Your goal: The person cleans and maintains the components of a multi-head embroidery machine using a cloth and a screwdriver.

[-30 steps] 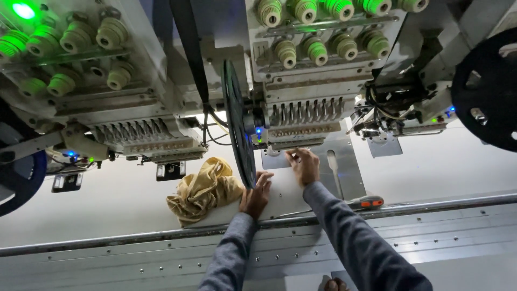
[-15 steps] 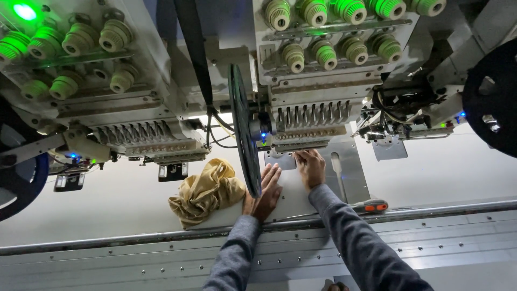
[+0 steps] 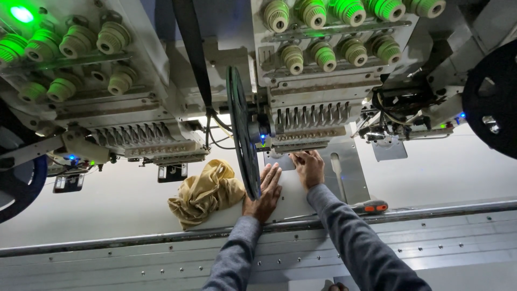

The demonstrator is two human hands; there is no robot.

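Nothing is being gripped: both hands are being pressed flat, fingers spread, on a white fabric sheet (image 3: 293, 199) on the surface, left hand (image 3: 265, 191) near, right hand (image 3: 308, 168) farther, beneath the needle head (image 3: 307, 121). A crumpled yellow cloth (image 3: 207, 193) is lying left. Stitching is not yet showing.

Just beyond the fingertips of the right hand (image 3: 308, 168), the embroidery head's needle bar case (image 3: 309, 125) hangs low over the white table (image 3: 107, 207), leaving only a thin gap. The black disc (image 3: 242, 140) stands on edge against the thumb side of the left hand (image 3: 265, 191). Past it lies a crumpled yellow cloth (image 3: 207, 192). Right of the right fingers, the metal plate (image 3: 353, 172) lies flat, with a screwdriver (image 3: 370, 206) near the rail (image 3: 447, 211).
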